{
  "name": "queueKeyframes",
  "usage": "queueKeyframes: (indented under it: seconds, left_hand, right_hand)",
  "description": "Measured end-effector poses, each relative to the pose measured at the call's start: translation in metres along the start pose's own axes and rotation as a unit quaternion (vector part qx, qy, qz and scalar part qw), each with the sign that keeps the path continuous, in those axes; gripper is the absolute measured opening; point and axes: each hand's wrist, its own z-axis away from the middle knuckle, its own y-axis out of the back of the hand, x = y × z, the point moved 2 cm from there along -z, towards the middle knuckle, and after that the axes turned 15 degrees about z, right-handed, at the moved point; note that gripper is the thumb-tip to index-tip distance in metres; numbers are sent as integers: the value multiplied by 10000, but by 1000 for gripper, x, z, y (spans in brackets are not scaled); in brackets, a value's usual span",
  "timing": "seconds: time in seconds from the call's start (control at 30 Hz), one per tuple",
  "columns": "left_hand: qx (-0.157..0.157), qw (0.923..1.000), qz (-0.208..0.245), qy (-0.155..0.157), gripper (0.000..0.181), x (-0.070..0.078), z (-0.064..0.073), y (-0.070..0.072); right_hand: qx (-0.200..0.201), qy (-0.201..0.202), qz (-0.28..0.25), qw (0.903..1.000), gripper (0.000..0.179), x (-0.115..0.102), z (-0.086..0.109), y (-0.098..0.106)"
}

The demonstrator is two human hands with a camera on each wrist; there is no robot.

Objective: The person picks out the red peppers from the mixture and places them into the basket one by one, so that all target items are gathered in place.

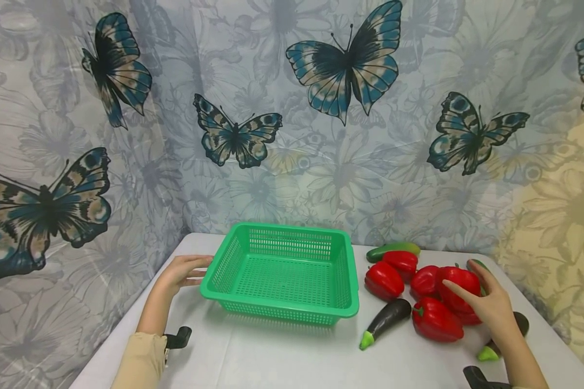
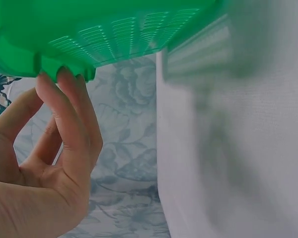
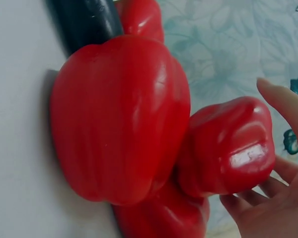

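Note:
A green plastic basket (image 1: 279, 306) stands on the white table, its floor bare. At its left end is my left hand (image 1: 179, 273); in the left wrist view the fingertips (image 2: 64, 82) meet the underside of the basket's rim (image 2: 64, 67), with the fingers fairly straight. Over on the right, my right hand (image 1: 496, 308) reaches around the uppermost red bell pepper (image 1: 459, 276) of a small heap. The right wrist view has its fingers behind that pepper (image 3: 228, 148) and the thumb (image 3: 283, 99) apart from it.
More red bell peppers (image 1: 437, 322) lie around the heap. One eggplant (image 1: 389, 319) is between basket and peppers, another (image 1: 521, 324) beyond my right wrist. A cucumber (image 1: 394, 250) lies at the back, and a green vegetable (image 1: 477, 265) shows behind my right fingers. Butterfly-patterned cloth (image 1: 292, 178) hangs behind the table.

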Motion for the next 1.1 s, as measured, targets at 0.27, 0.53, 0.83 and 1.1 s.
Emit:
queueKeyframes:
  seconds: [0.27,0.53,0.83,1.1]
  left_hand:
    - [-244,9993,252,97,53,-8,0,3]
    - [-361,9971,648,187,55,-13,-3,7]
    - [-443,9939,978,267,60,-22,-9,12]
    - [-475,9913,1186,330,59,-25,-9,13]
  right_hand:
    - [-88,187,-30,9998,99,6,2,-4]
    - [-127,344,41,9993,99,12,6,-4]
    - [-292,399,16,9988,101,18,7,-4]
    - [-372,525,-105,9979,101,22,8,-4]
